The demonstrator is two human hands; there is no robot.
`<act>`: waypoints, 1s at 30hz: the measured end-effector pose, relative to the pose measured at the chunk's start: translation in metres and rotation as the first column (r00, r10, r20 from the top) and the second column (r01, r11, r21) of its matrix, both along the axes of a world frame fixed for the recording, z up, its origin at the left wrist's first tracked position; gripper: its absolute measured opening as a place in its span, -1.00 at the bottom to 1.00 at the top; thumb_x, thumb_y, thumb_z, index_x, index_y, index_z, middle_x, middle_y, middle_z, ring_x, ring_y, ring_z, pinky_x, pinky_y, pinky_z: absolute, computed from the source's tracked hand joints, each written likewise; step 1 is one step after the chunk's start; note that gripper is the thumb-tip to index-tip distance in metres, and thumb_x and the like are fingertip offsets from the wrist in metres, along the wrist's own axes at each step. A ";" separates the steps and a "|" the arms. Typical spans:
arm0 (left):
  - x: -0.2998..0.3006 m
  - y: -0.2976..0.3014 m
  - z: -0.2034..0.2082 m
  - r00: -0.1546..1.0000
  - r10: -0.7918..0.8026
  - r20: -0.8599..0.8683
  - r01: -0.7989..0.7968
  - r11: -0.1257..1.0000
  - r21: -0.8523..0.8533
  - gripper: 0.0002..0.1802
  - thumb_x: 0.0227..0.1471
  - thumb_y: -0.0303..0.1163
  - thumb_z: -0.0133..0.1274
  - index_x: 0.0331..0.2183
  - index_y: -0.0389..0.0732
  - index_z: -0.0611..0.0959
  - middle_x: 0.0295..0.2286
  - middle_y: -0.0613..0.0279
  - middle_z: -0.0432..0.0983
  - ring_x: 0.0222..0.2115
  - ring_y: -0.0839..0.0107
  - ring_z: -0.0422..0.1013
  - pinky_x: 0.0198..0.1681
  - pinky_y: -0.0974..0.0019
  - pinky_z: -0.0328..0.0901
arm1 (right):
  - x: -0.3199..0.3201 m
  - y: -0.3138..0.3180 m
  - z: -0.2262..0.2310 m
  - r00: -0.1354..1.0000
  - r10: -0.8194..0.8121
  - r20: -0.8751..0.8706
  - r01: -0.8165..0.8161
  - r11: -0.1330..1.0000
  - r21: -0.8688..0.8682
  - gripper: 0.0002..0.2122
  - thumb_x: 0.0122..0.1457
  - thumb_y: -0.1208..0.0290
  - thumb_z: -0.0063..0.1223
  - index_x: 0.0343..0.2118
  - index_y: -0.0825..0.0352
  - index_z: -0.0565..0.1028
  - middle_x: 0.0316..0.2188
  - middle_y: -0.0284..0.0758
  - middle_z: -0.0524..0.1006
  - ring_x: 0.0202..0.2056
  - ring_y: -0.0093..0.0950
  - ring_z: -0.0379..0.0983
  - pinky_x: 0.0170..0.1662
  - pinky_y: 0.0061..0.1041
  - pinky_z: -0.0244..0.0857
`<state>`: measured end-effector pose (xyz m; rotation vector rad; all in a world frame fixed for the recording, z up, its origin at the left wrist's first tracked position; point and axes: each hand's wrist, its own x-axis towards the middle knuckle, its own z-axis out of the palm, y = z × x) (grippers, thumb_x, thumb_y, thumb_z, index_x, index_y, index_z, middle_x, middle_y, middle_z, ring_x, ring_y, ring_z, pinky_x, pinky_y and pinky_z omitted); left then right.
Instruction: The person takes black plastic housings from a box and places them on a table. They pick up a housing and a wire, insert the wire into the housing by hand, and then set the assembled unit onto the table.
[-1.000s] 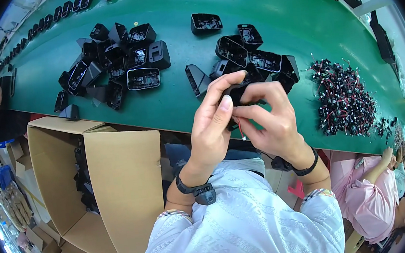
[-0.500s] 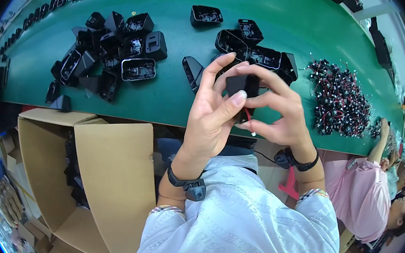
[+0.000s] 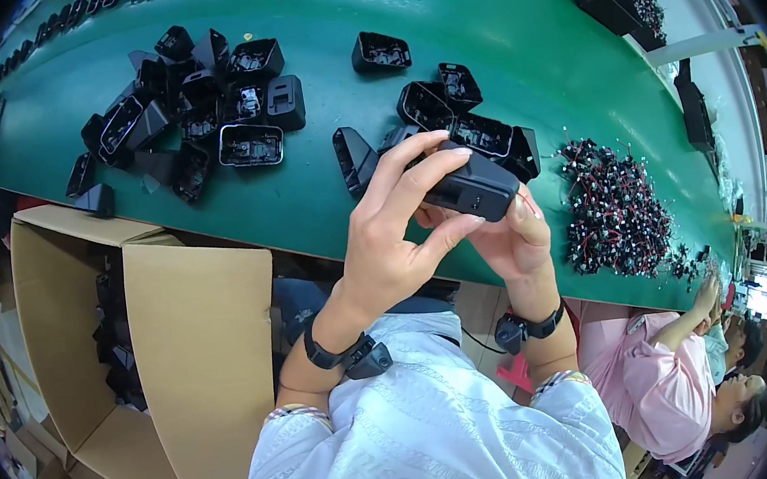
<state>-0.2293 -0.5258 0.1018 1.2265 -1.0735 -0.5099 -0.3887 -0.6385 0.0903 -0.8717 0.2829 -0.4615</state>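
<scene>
A black plastic housing (image 3: 479, 189) is held up in front of me, over the near edge of the green table. My left hand (image 3: 391, 225) grips it from the left, fingers over the top and thumb along the near lower edge. My right hand (image 3: 516, 237) closes on its right end from below; some of these fingers are hidden behind the housing. A thin red wire (image 3: 528, 204) shows at the right fingertips, and what it joins to is hidden. Just beyond lie several open black housings (image 3: 425, 104), with a wedge-shaped black piece (image 3: 355, 160) to their left.
On the green table (image 3: 311, 79), a heap of black housings (image 3: 192, 110) lies at left and a pile of small red-and-black wired parts (image 3: 619, 210) at right. An open cardboard box (image 3: 206, 370) holding black pieces stands at left. A person in pink (image 3: 651, 380) sits at right.
The housing has been turned from end-on to lengthwise, its long side now showing. My right hand has moved from its upper side to beneath its right end. The view has shifted slightly.
</scene>
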 end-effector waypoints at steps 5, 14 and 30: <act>0.011 -0.008 -0.010 0.940 0.183 0.287 -0.134 0.974 -0.183 -0.40 -0.20 -0.34 0.43 -0.03 -0.18 0.66 0.05 0.04 0.49 -0.16 0.26 0.54 -0.28 0.38 0.49 | 0.007 0.006 0.025 0.986 -0.087 -0.145 0.086 0.996 -0.011 -0.54 0.28 0.26 0.14 0.09 0.55 0.46 0.01 -0.18 0.52 -0.01 -0.40 0.49 0.16 -0.30 0.32; 0.025 -0.002 -0.016 0.934 0.089 0.347 -0.033 0.986 -0.165 -0.41 -0.21 -0.36 0.43 -0.04 -0.14 0.67 0.04 0.05 0.48 -0.31 0.35 0.54 -0.32 0.35 0.49 | 0.004 -0.009 0.041 0.961 0.053 -0.270 -0.112 0.972 -0.209 -0.59 0.32 0.30 0.06 0.04 0.61 0.46 0.07 -0.24 0.40 0.06 -0.44 0.40 0.15 -0.43 0.26; 0.019 -0.005 -0.026 0.978 -0.051 0.202 0.098 0.968 -0.230 -0.39 -0.14 -0.24 0.42 -0.04 -0.16 0.56 -0.03 0.03 0.48 -0.10 0.12 0.52 -0.16 0.23 0.51 | -0.001 0.002 0.035 0.985 0.059 -0.160 -0.067 0.997 -0.046 -0.67 0.28 0.29 0.12 -0.12 0.51 0.58 0.09 -0.26 0.40 0.04 -0.47 0.36 0.15 -0.38 0.22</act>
